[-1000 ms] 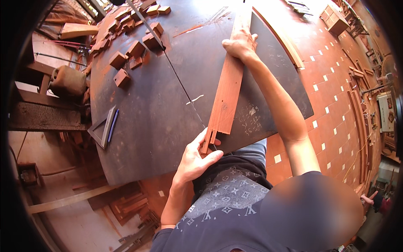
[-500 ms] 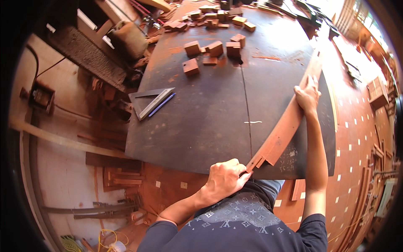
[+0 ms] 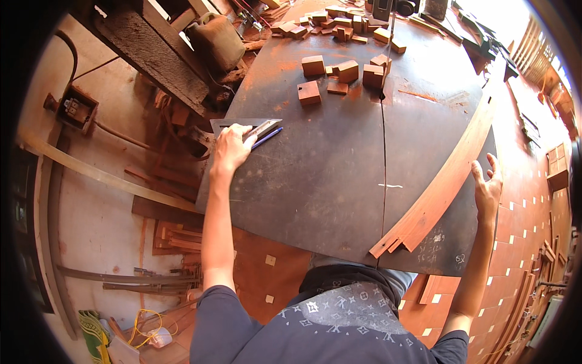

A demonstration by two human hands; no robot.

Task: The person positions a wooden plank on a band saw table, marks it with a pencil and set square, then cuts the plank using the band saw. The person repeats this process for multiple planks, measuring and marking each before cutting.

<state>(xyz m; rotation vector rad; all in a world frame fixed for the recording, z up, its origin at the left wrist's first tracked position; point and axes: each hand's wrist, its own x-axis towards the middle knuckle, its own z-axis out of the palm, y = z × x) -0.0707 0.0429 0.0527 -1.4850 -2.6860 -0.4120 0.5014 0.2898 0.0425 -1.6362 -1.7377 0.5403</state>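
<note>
Dark grey was the worktop [image 3: 303, 188], and the long reddish wooden board [image 3: 448, 182] lay on its right part. Your right hand [image 3: 488, 187] was open, just beside this board. Your left hand [image 3: 234, 147] was curved over the set square [image 3: 264, 128], but whether it gripped could not be told. Beside the square lay the blue pen [image 3: 267, 138].

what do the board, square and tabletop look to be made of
Board: wood, apparently unvarnished; reddish-brown with faint streaks and a matte face.
Square: probably bare metal; grey with a bright edge.
Tabletop: perhaps steel or coated wood; its dark, scuffed, slightly shiny surface leaves that open.
</note>
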